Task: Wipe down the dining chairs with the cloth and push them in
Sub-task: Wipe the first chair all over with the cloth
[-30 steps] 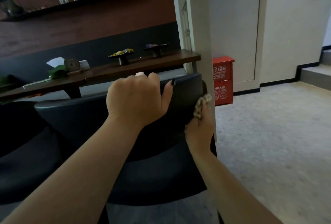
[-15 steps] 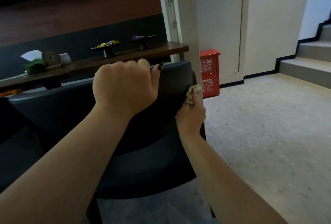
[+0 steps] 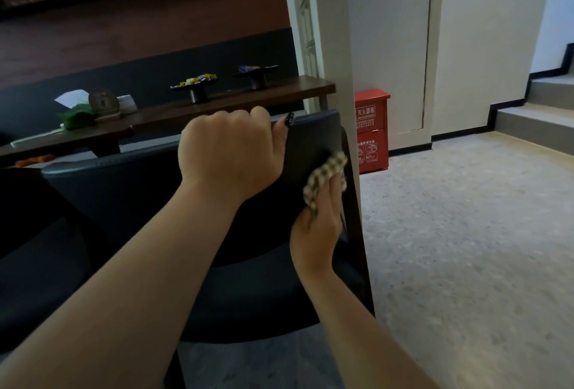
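Gripping the top edge of the dark chair backrest, the left hand curls over it at about 11 o'clock from the right hand. At the backrest's 3 o'clock edge, beside a pale pillar, the right hand grasps the checked cloth and presses it on. A wooden counter stands behind.
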